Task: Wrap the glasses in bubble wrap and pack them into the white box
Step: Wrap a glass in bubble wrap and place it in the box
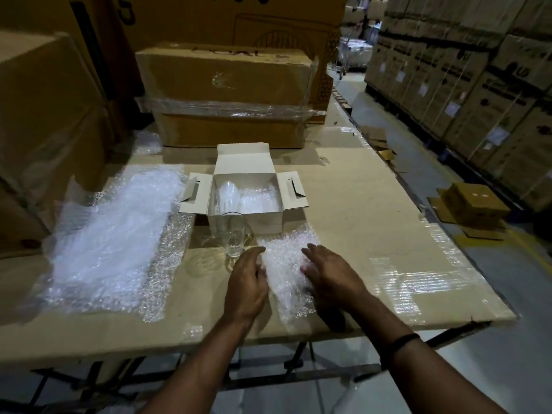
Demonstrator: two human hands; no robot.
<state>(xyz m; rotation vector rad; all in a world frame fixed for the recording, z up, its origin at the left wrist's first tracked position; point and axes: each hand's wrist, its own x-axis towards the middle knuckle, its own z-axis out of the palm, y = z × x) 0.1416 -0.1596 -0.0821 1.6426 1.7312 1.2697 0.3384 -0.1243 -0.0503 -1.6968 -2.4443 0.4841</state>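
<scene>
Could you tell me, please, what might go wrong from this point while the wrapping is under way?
The bare glass stands upright close beside the left hand; a sideways move could knock it over. The bubble-wrap bundle under both hands lies near the front edge of the table and might slide off. The right hand only presses flat on it, so the wrap could spring open.

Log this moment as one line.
step: wrapping | left hand grips bubble wrap bundle | right hand presses it | bare glass upright before white box | box open
</scene>
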